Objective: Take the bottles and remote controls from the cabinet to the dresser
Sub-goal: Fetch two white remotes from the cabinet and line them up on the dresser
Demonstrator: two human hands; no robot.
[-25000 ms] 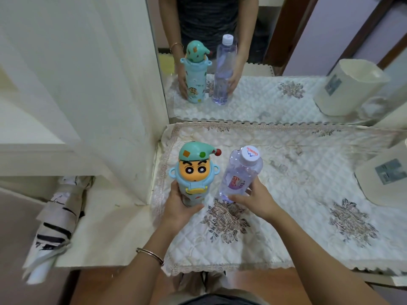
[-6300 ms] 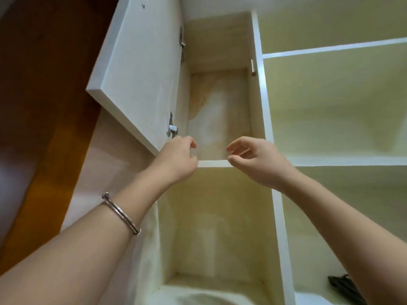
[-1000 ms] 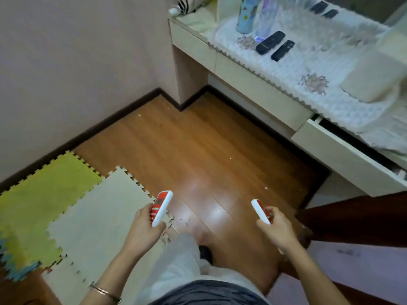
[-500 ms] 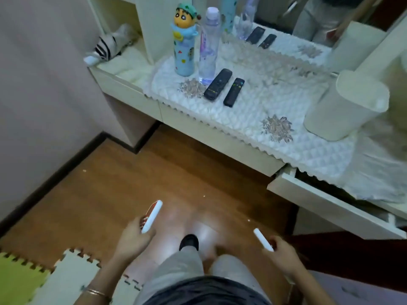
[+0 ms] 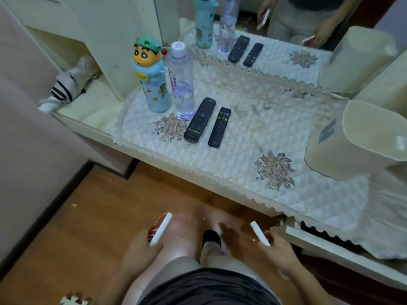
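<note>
My left hand (image 5: pixel 141 249) is curled round a red-and-white remote control (image 5: pixel 160 227), whose free end points toward one o'clock. My right hand (image 5: pixel 278 253) grips a white remote control (image 5: pixel 259 234) with its free end toward eleven o'clock; I see only its white side. The hands are well apart, one on either side of my legs, low over the wooden floor (image 5: pixel 99 216). My foot in a dark sock (image 5: pixel 211 237) shows between them.

The dresser (image 5: pixel 99 111) lies at twelve o'clock from my hands, under a quilted cloth (image 5: pixel 242 164). Toward eleven o'clock on the cloth the cartoon-head bottle (image 5: pixel 152 75) stands upright. The clear water bottle (image 5: pixel 181 80) is just beside it at its three o'clock; whether they touch I cannot tell. At five o'clock from the water bottle two black remotes lie side by side, apart: the longer black remote (image 5: pixel 200 119) and, at its three o'clock, the shorter black remote (image 5: pixel 219 127).

A white plastic bin (image 5: pixel 361 139) sits on the cloth at three o'clock. A folded striped umbrella (image 5: pixel 66 86) lies at nine o'clock from the cartoon-head bottle. The mirror (image 5: pixel 275 25) is at twelve o'clock behind it all. A drawer (image 5: pixel 330 249) at four o'clock stands partly open.
</note>
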